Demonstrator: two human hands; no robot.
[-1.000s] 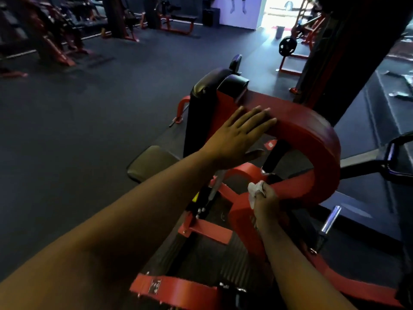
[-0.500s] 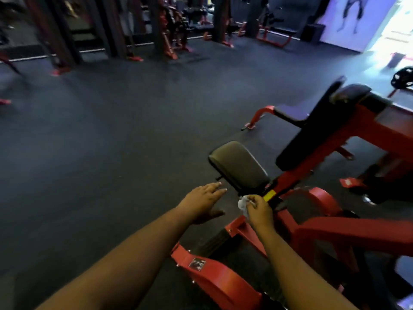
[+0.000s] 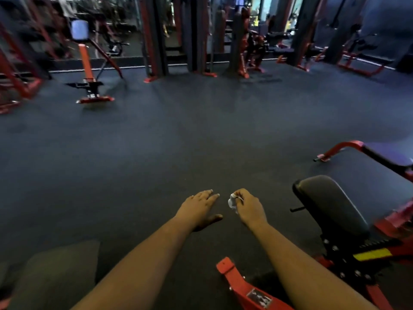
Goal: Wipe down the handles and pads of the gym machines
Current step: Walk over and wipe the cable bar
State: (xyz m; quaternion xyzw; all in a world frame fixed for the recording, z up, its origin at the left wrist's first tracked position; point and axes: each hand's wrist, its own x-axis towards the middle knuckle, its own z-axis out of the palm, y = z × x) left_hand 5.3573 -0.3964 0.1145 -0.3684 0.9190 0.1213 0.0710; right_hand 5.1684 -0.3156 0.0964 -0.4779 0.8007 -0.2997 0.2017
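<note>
A red frame bar (image 3: pixel 243 287) with a small label plate is lying nearest, low in the head view, between the two forearms. A grey patch (image 3: pixel 58 271) is showing on the floor at the lower left.

Both arms are reaching forward over the dark floor (image 3: pixel 178 153). The left hand (image 3: pixel 199 209) is hovering palm down with its fingers straight and slightly spread, the thumb sticking out to the side, and it is holding nothing. Just beside it, the right hand (image 3: pixel 248 208) is curling its fingers around a small crumpled white cloth (image 3: pixel 232 203), which is bunching out of the fist on the side towards the left hand. Neither hand is touching the machine.

To the right of the right hand, near but apart from it, a black seat pad (image 3: pixel 330 204) is sitting tilted on a black mount with bolts and a yellow label (image 3: pixel 372 253). Beyond the pad, a red foot (image 3: pixel 335 151) of the same machine is resting on the floor, beside a dark padded panel (image 3: pixel 388 157) at the right edge.

Further off, across the open floor, a red-based bench (image 3: pixel 89 74) with an orange post is standing at the left. Dark columns (image 3: pixel 156 36) and more red machines (image 3: pixel 252 50) are lining the far side, blurred.
</note>
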